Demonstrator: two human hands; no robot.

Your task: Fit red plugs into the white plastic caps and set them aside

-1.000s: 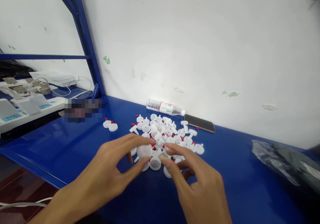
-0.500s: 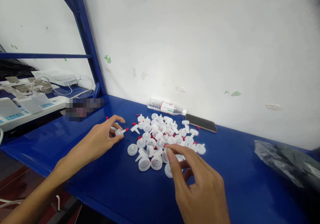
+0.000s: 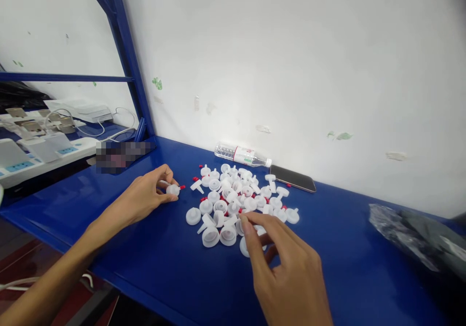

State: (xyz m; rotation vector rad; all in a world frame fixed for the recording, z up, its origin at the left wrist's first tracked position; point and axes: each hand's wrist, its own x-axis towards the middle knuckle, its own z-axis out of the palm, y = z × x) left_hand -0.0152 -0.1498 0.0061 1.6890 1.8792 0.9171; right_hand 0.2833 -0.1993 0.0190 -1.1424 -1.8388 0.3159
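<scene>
A heap of small white plastic caps (image 3: 236, 200) with red bits among them lies on the blue table (image 3: 109, 238). My left hand (image 3: 147, 197) rests on the table to the left of the heap, its fingertips closed on one white cap with a red tip (image 3: 174, 189). My right hand (image 3: 284, 268) hovers over the near edge of the heap, thumb and forefinger pinched together just above the caps; whether a small piece sits between them I cannot tell.
A clear water bottle (image 3: 242, 155) lies on its side by the white wall, a dark phone (image 3: 293, 178) beside it. A crumpled dark plastic bag (image 3: 418, 241) sits at right. White power strips (image 3: 40, 146) and cables lie beyond the blue frame post (image 3: 129, 69).
My left hand moved left out of the heap, carrying a white cap to the table's left side, and still grips it there. My right hand stayed over the heap's near edge.
</scene>
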